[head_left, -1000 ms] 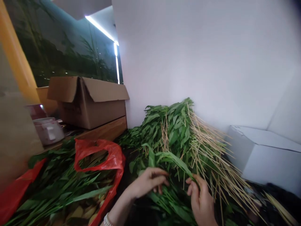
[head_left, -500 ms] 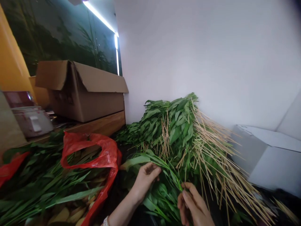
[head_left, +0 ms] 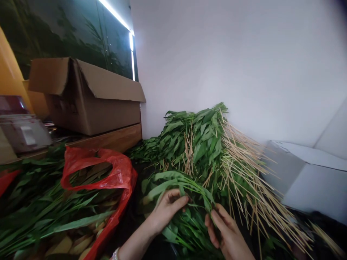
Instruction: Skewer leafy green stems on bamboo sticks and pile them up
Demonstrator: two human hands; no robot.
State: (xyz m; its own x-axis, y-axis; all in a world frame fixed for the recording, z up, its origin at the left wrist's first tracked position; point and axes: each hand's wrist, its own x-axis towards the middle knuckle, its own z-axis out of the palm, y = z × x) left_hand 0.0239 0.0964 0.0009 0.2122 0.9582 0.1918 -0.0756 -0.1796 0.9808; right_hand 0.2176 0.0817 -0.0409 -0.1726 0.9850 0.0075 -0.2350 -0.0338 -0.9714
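Observation:
My left hand (head_left: 170, 206) has its fingers curled and thumb pressed against them on a long leafy green stem, like water spinach. My right hand (head_left: 223, 225) pinches the other end of these leafy greens (head_left: 187, 182), which arch between and above both hands. Below my hands lie more loose leafy greens (head_left: 187, 227). Just beyond is a heap of leafy greens (head_left: 206, 137) with many thin wooden skewers (head_left: 252, 173) sticking out toward the right. Whether a skewer is in my right hand cannot be made out.
On the left, a red plastic bag (head_left: 119, 169) stands open around leafy greens and pale slices. A cardboard box (head_left: 108, 112) and a whitish container (head_left: 25, 131) sit on a wooden ledge behind it. A white box (head_left: 311, 180) stands right, against the white wall (head_left: 230, 54).
The greens between my hands are more tightly bent, with my right hand slightly higher. My left hand has moved a little right. The whole view has shifted slightly.

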